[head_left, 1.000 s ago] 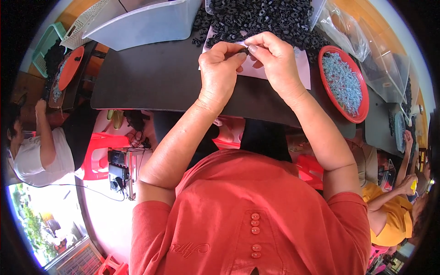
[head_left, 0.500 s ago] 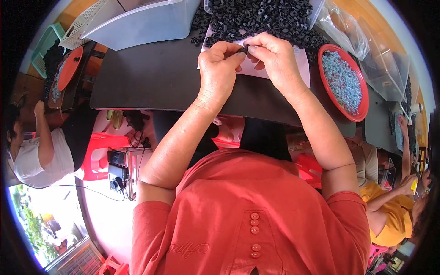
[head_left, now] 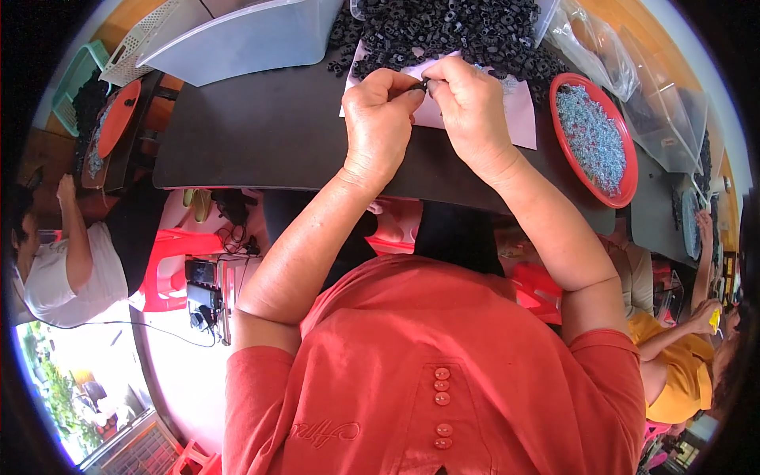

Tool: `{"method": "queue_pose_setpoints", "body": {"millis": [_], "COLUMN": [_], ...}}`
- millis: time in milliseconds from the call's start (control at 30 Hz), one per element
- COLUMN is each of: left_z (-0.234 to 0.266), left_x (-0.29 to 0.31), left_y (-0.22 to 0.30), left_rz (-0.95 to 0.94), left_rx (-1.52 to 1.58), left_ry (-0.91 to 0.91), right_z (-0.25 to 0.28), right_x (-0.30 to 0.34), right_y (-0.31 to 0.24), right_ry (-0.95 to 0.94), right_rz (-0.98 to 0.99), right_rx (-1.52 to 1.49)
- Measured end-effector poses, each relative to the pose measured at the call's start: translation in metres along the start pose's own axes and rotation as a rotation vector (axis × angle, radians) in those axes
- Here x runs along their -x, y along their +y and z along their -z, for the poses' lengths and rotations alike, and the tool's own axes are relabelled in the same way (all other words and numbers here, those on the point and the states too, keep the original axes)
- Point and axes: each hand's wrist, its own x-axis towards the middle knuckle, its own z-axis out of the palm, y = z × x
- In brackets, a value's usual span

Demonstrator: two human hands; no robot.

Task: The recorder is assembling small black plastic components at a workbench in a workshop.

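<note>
My left hand pinches a small black plastic part between thumb and fingers, above the near edge of a pinkish-white sheet. Right beside it, my right hand is closed at the same part, thumb against forefinger. Whether those fingers also hold a tiny piece is hidden. Just beyond both hands a heap of similar black plastic parts covers the far side of the sheet. To the right stands a red round tray filled with small pale-blue pieces.
A translucent plastic bin stands at the far left of the dark table. Clear bags and another clear bin are at the right. One person in white sits left, another in yellow right.
My right hand has shifted slightly left and turned, its fingers curled in more. The left hand stays nearly still with the black part. At the right, the other person's raised hand has lowered a little.
</note>
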Motion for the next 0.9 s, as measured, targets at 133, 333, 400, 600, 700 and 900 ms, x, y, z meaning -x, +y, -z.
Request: {"method": "queue_pose_setpoints", "body": {"millis": [133, 333, 400, 600, 700, 900], "left_z": [0.0, 0.0, 0.0, -0.004, -0.002, 0.0], "left_x": [-0.001, 0.0, 0.002, 0.003, 0.003, -0.003], "left_y": [-0.004, -0.007, -0.008, -0.009, -0.008, 0.002], "left_rz": [-0.036, -0.054, -0.104, -0.271, -0.246, 0.06], "left_rx": [-0.019, -0.033, -0.09, -0.18, -0.191, 0.104], "left_ry": [0.015, 0.047, 0.031, 0.094, 0.095, 0.045], "right_z": [-0.007, -0.01, -0.01, -0.008, -0.009, -0.005], "right_x": [0.004, 0.007, 0.007, 0.008, 0.009, 0.003], "right_y": [0.001, 0.0, -0.001, -0.003, 0.0, 0.001], "right_ry": [0.059, 0.062, 0.064, 0.057, 0.061, 0.038], "right_rz": [0.14, 0.191, 0.206, 0.237, 0.242, 0.042], "right_rx": [0.136, 0.203, 0.22, 0.276, 0.247, -0.087]}}
